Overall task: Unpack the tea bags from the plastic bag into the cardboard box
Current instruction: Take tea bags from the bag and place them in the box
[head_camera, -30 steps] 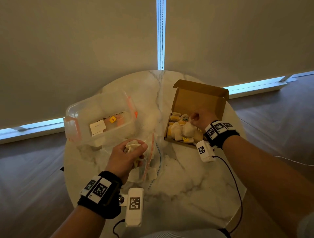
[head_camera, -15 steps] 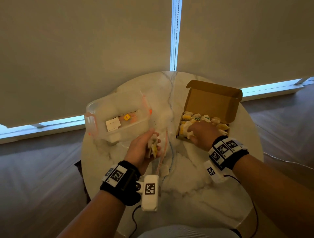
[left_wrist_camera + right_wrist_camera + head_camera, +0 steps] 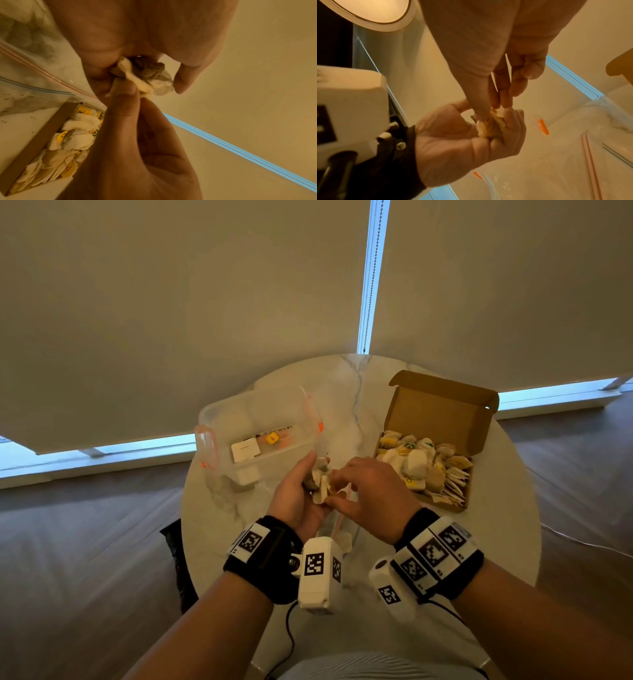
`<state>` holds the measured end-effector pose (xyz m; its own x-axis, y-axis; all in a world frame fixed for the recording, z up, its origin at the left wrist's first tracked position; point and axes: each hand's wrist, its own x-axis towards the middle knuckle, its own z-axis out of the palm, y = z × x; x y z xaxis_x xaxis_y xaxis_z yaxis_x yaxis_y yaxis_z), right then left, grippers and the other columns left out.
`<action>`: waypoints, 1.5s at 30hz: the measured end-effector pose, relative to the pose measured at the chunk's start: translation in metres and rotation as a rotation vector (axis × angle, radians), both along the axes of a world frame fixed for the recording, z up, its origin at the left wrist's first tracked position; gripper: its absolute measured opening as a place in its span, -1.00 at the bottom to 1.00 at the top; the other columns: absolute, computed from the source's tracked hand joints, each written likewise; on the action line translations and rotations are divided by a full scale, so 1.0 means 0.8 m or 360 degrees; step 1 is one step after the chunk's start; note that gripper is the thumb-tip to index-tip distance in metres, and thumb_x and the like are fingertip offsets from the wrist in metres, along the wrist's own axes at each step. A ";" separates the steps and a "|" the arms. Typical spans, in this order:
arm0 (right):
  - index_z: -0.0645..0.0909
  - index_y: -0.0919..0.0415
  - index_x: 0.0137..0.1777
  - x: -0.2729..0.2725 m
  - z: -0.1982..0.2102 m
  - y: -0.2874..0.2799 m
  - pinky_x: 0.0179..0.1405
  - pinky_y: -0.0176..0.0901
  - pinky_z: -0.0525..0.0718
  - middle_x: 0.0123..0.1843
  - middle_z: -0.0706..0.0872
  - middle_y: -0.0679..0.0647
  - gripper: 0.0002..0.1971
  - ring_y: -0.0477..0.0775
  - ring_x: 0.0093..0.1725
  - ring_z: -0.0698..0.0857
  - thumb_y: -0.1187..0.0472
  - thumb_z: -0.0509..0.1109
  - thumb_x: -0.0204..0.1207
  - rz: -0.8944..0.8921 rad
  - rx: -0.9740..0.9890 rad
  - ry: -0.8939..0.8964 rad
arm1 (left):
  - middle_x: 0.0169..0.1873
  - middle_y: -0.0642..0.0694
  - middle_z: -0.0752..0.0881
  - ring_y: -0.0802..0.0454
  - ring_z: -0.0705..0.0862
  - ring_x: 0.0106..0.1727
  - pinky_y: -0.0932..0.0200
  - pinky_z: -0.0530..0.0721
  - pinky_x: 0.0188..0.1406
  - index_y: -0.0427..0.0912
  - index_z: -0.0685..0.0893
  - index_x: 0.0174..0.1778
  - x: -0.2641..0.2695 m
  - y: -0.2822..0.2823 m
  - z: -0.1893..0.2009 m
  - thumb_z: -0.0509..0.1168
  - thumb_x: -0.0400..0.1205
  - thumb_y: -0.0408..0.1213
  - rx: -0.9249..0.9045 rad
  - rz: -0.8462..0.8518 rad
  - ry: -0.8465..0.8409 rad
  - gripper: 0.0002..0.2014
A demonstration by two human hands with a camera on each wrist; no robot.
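My left hand (image 3: 308, 486) is cupped over the middle of the table and holds a small bunch of tea bags (image 3: 322, 486) in curled fingers. My right hand (image 3: 334, 488) meets it from the right and pinches those tea bags (image 3: 491, 124) between thumb and fingers. In the left wrist view the crumpled tea bags (image 3: 145, 75) sit between both hands' fingertips. The clear plastic bag (image 3: 339, 525) with its pink and blue zip lies flat beneath the hands. The open cardboard box (image 3: 442, 412) stands at the right, holding several tea bags (image 3: 421, 467).
A clear plastic container (image 3: 257, 433) with orange clips stands at the left back of the round marble table (image 3: 445, 542). Window blinds hang close behind the table. Dark floor surrounds it.
My right hand has left the cardboard box and come left to meet my left hand. The left hand has turned so the tea bags face the right hand's fingers.
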<state>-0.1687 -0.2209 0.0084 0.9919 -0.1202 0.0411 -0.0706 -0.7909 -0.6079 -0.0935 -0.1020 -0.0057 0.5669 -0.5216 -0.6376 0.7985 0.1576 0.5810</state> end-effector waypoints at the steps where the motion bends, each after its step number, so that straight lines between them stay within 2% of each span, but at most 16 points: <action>1: 0.75 0.08 -0.03 -0.002 0.002 0.001 -0.17 -0.12 0.47 -0.16 0.69 0.03 -0.86 -0.05 -0.19 0.50 0.09 0.52 0.45 -0.0014 0.0018 -0.0002 | -0.29 -0.16 0.63 -0.06 0.62 -0.25 0.09 0.58 -0.26 -0.20 0.62 0.03 0.000 0.000 0.001 0.30 0.55 -0.03 -0.0009 0.0015 0.0001 -0.69; 5: 0.79 0.09 -0.08 -0.008 0.008 0.000 -0.22 -0.15 0.53 -0.22 0.73 0.04 -0.93 -0.04 -0.26 0.59 0.22 0.50 0.47 -0.0077 0.0131 -0.0080 | -0.20 -0.24 0.65 -0.13 0.68 -0.18 0.03 0.76 -0.26 -0.26 0.61 0.07 -0.001 0.001 0.000 0.22 0.70 -0.10 -0.0052 0.0051 0.0013 -0.73; 10: 0.79 0.12 -0.10 -0.010 0.004 -0.005 -0.22 -0.09 0.63 -0.24 0.76 0.00 -0.92 -0.04 -0.27 0.64 0.22 0.47 0.47 -0.0176 0.0180 -0.0124 | -0.26 -0.25 0.73 -0.14 0.77 -0.16 -0.05 0.76 -0.02 -0.21 0.63 -0.01 -0.003 0.002 -0.005 0.16 0.74 -0.10 -0.0003 -0.0067 -0.0049 -0.74; 12: 0.78 0.14 -0.13 -0.011 0.004 -0.009 -0.25 -0.14 0.62 -0.27 0.75 -0.02 -0.93 -0.07 -0.30 0.63 0.25 0.47 0.45 -0.0232 0.0153 -0.0186 | -0.18 -0.25 0.73 -0.14 0.75 -0.06 0.00 0.77 -0.07 -0.17 0.65 -0.08 -0.003 0.003 -0.006 0.15 0.74 -0.09 0.0026 -0.0098 -0.0053 -0.73; 14: 0.76 0.15 -0.15 -0.011 0.007 -0.014 -0.28 -0.21 0.59 -0.28 0.72 -0.04 -0.95 -0.10 -0.31 0.61 0.27 0.46 0.45 -0.0301 0.0139 -0.0230 | -0.17 -0.21 0.73 -0.06 0.74 -0.12 0.06 0.78 -0.16 -0.17 0.65 -0.10 -0.003 0.004 -0.006 0.15 0.75 -0.10 0.0056 -0.0088 -0.0047 -0.73; 16: 0.73 0.16 -0.15 -0.012 0.012 -0.021 -0.30 -0.24 0.58 -0.28 0.70 -0.04 -0.95 -0.11 -0.31 0.61 0.28 0.44 0.46 -0.0357 0.0142 -0.0246 | -0.19 -0.19 0.71 -0.02 0.73 -0.22 0.11 0.78 -0.26 -0.21 0.65 -0.02 -0.002 0.004 -0.006 0.17 0.75 -0.12 0.0074 -0.0054 -0.0050 -0.75; 19: 0.68 0.16 -0.07 -0.010 0.020 -0.033 -0.29 -0.15 0.64 -0.28 0.70 -0.02 -0.95 -0.10 -0.30 0.62 0.28 0.41 0.50 -0.0415 0.0151 -0.0230 | -0.17 -0.20 0.68 0.00 0.67 -0.30 0.17 0.74 -0.36 -0.24 0.63 0.08 -0.001 0.006 -0.007 0.20 0.74 -0.15 0.0073 -0.0049 -0.0094 -0.78; 22: 0.57 0.06 0.06 -0.009 0.030 -0.044 -0.36 -0.32 0.61 -0.31 0.64 -0.05 -0.83 -0.10 -0.31 0.60 0.30 0.39 0.55 -0.0446 0.0256 -0.0204 | -0.15 -0.23 0.69 -0.02 0.65 -0.32 0.18 0.69 -0.42 -0.28 0.64 0.10 -0.002 0.011 -0.005 0.23 0.73 -0.19 0.0032 -0.0065 -0.0092 -0.78; 24: 0.61 0.03 0.06 -0.008 0.033 -0.049 -0.39 -0.38 0.58 -0.28 0.66 -0.13 -0.85 -0.17 -0.30 0.61 0.29 0.38 0.57 -0.0408 0.0227 -0.0212 | -0.15 -0.25 0.70 -0.04 0.64 -0.32 0.17 0.67 -0.44 -0.31 0.63 0.16 -0.002 0.013 -0.003 0.24 0.70 -0.24 -0.0013 -0.0080 -0.0096 -0.77; 28: 0.76 0.05 0.06 -0.005 0.031 -0.054 -0.16 -0.54 0.58 -0.10 0.76 -0.15 -0.84 -0.30 -0.16 0.66 0.26 0.41 0.57 -0.0351 0.0201 -0.0174 | -0.16 -0.25 0.69 -0.03 0.61 -0.35 0.18 0.61 -0.50 -0.34 0.64 0.22 -0.003 0.014 0.001 0.20 0.68 -0.36 -0.0024 -0.0128 -0.0153 -0.75; 33: 0.75 0.13 0.15 -0.006 0.033 -0.057 -0.18 -0.57 0.62 -0.16 0.77 -0.17 -0.74 -0.31 -0.16 0.75 0.37 0.33 0.57 -0.0304 0.0438 -0.0042 | -0.23 -0.22 0.69 0.02 0.58 -0.43 0.24 0.53 -0.56 -0.39 0.61 0.29 -0.001 0.016 0.003 0.22 0.68 -0.27 0.0021 -0.0148 -0.0119 -0.66; 36: 0.74 0.06 0.19 -0.007 0.033 -0.058 -0.14 -0.61 0.59 -0.07 0.75 -0.20 -0.72 -0.33 -0.15 0.69 0.34 0.42 0.53 -0.0217 0.0256 -0.0009 | -0.23 -0.22 0.70 0.02 0.56 -0.43 0.24 0.52 -0.57 -0.34 0.65 0.18 0.002 0.018 0.003 0.31 0.60 -0.17 -0.0002 -0.0172 -0.0119 -0.65; 39: 0.78 0.04 0.07 -0.005 0.029 -0.061 -0.24 -0.50 0.50 -0.09 0.75 -0.14 -0.83 -0.28 -0.21 0.61 0.22 0.48 0.51 -0.0171 0.0078 -0.0039 | -0.23 -0.21 0.69 0.01 0.56 -0.41 0.24 0.54 -0.55 -0.32 0.66 0.14 0.002 0.019 0.007 0.42 0.44 -0.14 -0.0017 -0.0200 -0.0189 -0.58; 41: 0.79 0.03 -0.04 -0.004 0.029 -0.062 -0.24 -0.43 0.39 -0.12 0.66 -0.09 -0.91 -0.19 -0.20 0.54 0.16 0.51 0.48 -0.0164 -0.0004 -0.0084 | -0.22 -0.20 0.68 0.01 0.55 -0.39 0.23 0.55 -0.53 -0.31 0.66 0.14 0.002 0.019 0.008 0.44 0.41 -0.18 -0.0013 -0.0227 -0.0239 -0.58; 43: 0.80 0.03 -0.09 -0.004 0.032 -0.064 -0.18 -0.37 0.39 -0.07 0.57 -0.08 -0.92 -0.12 -0.09 0.49 0.13 0.54 0.43 -0.0102 -0.0073 -0.0101 | -0.22 -0.19 0.68 0.03 0.55 -0.39 0.24 0.56 -0.52 -0.30 0.67 0.15 0.003 0.020 0.008 0.46 0.42 -0.19 -0.0009 -0.0254 -0.0265 -0.58; 45: 0.80 0.01 -0.11 -0.004 0.036 -0.064 -0.03 -0.22 0.49 0.05 0.59 -0.10 -0.94 -0.07 0.06 0.49 0.12 0.55 0.43 0.0046 -0.0133 -0.0072 | -0.23 -0.18 0.68 0.04 0.55 -0.39 0.25 0.56 -0.53 -0.31 0.67 0.17 0.005 0.020 0.007 0.46 0.42 -0.20 0.0004 -0.0272 -0.0276 -0.57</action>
<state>-0.1721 -0.2718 0.0375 0.9918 -0.0857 0.0944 -0.0210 -0.8401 -0.5419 -0.0895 -0.0857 -0.0001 0.5718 -0.6177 -0.5399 0.7016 0.0272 0.7120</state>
